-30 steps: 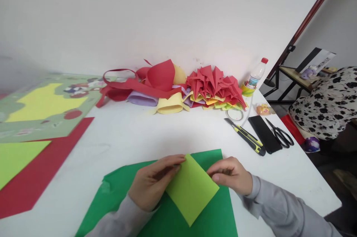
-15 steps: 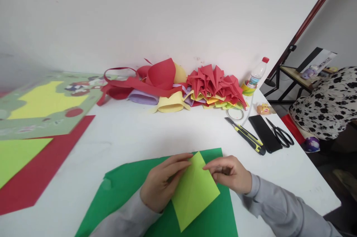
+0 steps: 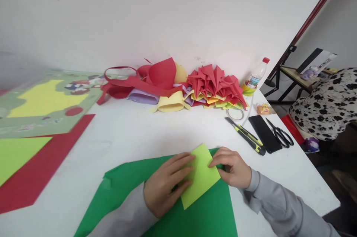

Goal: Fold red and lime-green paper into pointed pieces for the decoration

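Note:
A square of lime-green paper [image 3: 201, 177] stands at an angle over a dark green sheet [image 3: 195, 222]. My left hand [image 3: 169, 183] lies along its left side with the fingers stretched out over the paper. Its thumb tip rests near the lower left edge. On the opposite side, my right hand [image 3: 232, 166] pinches the paper's right edge between thumb and fingers. What lies beneath the lime-green paper is hidden.
Folded red paper pieces [image 3: 209, 81] and curled paper strips [image 3: 156, 81] lie along the wall. To the right are a bottle [image 3: 253, 77], a tape ring [image 3: 235, 114], a utility knife [image 3: 247, 137], a black phone-like slab [image 3: 264, 133] and scissors [image 3: 281, 135]. A decorated board [image 3: 61, 118] stands left.
The lime-green paper has moved up and slightly right, away from me. My left hand has spread further across it, and my right hand has closed on its right edge.

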Available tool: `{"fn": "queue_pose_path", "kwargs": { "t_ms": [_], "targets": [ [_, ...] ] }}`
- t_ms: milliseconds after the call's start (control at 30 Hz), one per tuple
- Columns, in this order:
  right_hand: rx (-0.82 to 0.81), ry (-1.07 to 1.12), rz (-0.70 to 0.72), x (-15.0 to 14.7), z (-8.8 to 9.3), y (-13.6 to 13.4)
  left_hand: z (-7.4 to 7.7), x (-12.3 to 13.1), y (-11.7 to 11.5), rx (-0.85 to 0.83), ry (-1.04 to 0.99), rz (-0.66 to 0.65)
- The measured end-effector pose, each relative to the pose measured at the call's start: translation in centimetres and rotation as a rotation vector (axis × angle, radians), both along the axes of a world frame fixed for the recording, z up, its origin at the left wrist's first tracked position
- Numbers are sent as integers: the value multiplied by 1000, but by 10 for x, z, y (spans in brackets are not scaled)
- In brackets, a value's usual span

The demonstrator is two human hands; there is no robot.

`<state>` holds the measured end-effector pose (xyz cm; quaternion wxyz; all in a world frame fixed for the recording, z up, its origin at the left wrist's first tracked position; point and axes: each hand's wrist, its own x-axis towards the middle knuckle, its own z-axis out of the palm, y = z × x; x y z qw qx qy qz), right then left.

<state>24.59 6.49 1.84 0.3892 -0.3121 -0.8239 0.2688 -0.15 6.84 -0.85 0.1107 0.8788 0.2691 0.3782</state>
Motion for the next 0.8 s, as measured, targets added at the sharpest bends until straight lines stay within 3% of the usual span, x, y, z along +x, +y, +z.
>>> {"fn": "queue_pose_path", "kwargs": {
  "t_ms": [233,800],
  "targets": [
    [79,-80,-59,3,0,1,-9,-1,-2,88,175,-38],
    [50,-50,-63,6,-3,4,-10,-4,-11,-17,128,-50]
  ]
}}
